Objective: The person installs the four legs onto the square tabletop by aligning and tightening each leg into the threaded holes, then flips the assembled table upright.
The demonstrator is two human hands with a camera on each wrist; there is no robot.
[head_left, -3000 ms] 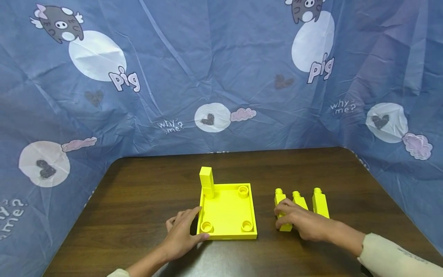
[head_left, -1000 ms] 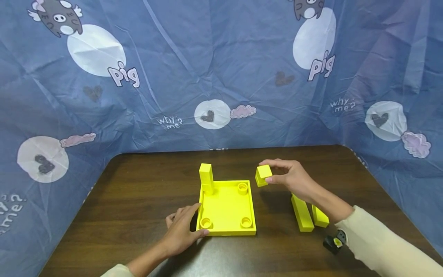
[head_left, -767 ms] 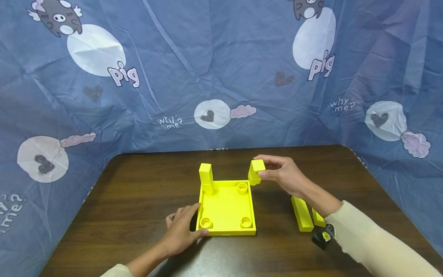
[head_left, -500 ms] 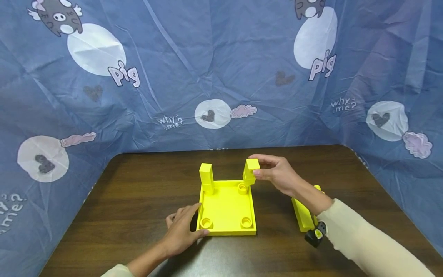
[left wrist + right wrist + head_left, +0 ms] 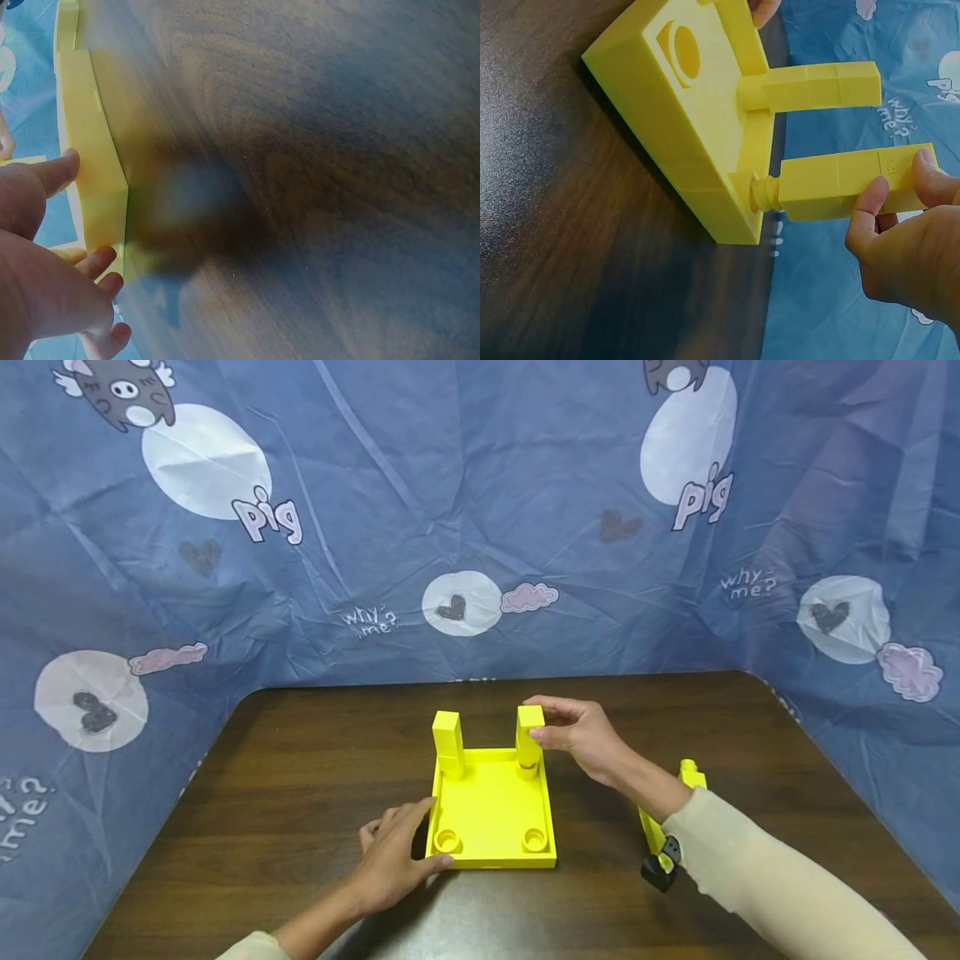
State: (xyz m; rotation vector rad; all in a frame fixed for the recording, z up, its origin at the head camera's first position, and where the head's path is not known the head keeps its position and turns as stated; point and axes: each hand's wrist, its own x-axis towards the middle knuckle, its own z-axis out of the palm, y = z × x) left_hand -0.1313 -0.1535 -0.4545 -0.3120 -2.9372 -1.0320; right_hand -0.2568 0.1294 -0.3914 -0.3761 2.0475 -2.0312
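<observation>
A yellow square base (image 5: 491,810) with raised walls and corner sockets lies on the table. My left hand (image 5: 393,860) holds its near left corner, thumb at the front wall and fingers along the left side. One square yellow leg (image 5: 447,739) stands upright in the far left socket. With thumb and fingers, my right hand (image 5: 581,739) pinches a second leg (image 5: 817,184) near its top. The threaded end (image 5: 765,193) of that leg is at the far right socket, some thread still showing. The near left socket (image 5: 447,841) and near right socket (image 5: 535,839) are bare.
Right of the base, yellow legs (image 5: 692,775) lie on the brown wooden table (image 5: 322,760), partly hidden by my right forearm. A black wrist camera (image 5: 658,872) hangs below the sleeve there. Blue patterned cloth (image 5: 465,510) hangs behind the table.
My right hand took a leg from those lying on the right, turned it upright and brought it left to the base's far right socket. The left hand has stayed at its corner.
</observation>
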